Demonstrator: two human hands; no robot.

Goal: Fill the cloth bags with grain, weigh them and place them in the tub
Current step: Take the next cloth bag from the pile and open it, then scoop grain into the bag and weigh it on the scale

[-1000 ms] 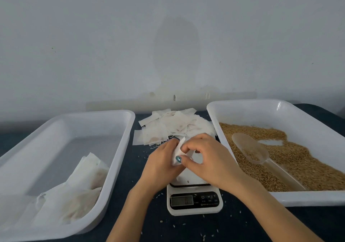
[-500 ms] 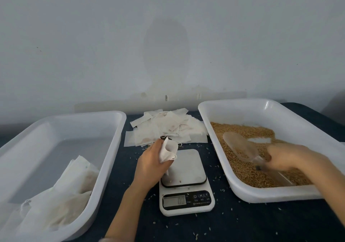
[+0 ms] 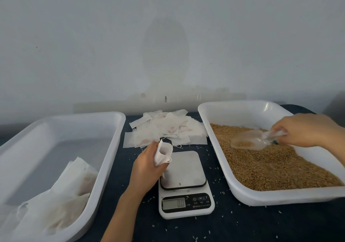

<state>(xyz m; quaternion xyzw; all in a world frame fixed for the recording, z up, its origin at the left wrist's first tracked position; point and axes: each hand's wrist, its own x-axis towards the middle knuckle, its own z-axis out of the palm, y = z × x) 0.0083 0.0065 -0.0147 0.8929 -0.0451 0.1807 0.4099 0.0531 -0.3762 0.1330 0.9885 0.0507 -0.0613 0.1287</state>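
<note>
Over grain, right hand grips scoop — now swung round, left hand pinches bag

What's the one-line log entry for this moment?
left hand: holds cloth bag | right hand: grips scoop in grain tub | scale: no bag

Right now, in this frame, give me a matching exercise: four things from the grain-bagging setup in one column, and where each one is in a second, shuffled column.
1 scoop
2 open cloth bag
3 scale
4 filled bags

A in the left tub
B in the left hand
C in the right hand, in the grain tub
D on the table

Pairs: 1-C, 2-B, 3-D, 4-A.
</note>
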